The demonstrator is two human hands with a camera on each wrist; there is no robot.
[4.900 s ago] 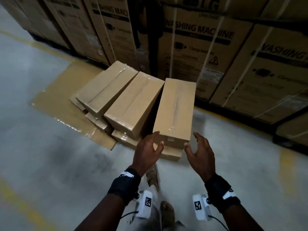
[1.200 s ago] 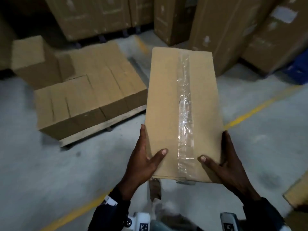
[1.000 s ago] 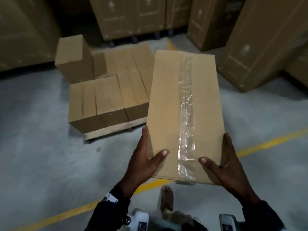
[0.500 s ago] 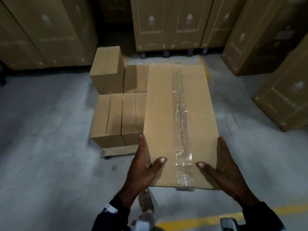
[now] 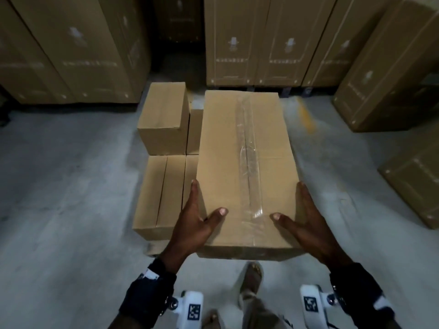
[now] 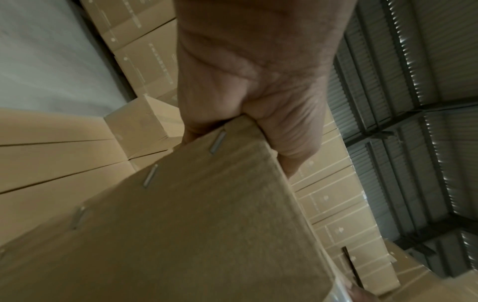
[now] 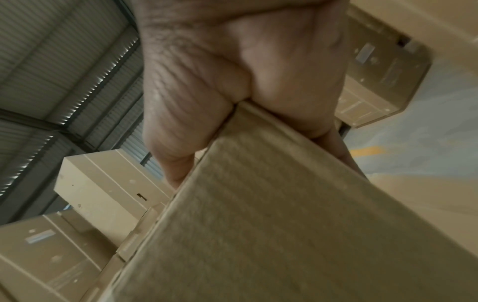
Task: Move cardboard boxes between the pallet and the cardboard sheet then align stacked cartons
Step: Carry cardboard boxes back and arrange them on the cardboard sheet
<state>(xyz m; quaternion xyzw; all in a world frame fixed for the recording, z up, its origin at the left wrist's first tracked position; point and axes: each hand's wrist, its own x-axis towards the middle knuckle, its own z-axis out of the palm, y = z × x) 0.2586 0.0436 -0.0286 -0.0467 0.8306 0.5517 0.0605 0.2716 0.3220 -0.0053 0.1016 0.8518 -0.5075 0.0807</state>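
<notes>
I carry a long cardboard box point(image 5: 247, 167) sealed with clear tape, held flat in front of me. My left hand point(image 5: 197, 222) grips its near left corner, thumb on top and fingers along the side. My right hand point(image 5: 304, 224) grips the near right corner the same way. Both wrist views show each palm clamped on a box edge point(image 6: 207, 214) point(image 7: 258, 224). The box hovers over the right part of a pallet point(image 5: 156, 246) loaded with cartons point(image 5: 156, 193). One carton point(image 5: 164, 117) sits a layer higher at the far left.
Tall cartons point(image 5: 251, 39) line the back wall, with more big cartons point(image 5: 61, 43) at left and others point(image 5: 384, 67) at right. Grey concrete floor point(image 5: 59, 198) lies around the pallet. A yellow floor line point(image 5: 306, 117) runs behind it. My sandalled foot point(image 5: 253, 276) is below the box.
I have walked from the cardboard sheet to the pallet with the box in both hands. The pallet stack moved from the left of view to directly under the box.
</notes>
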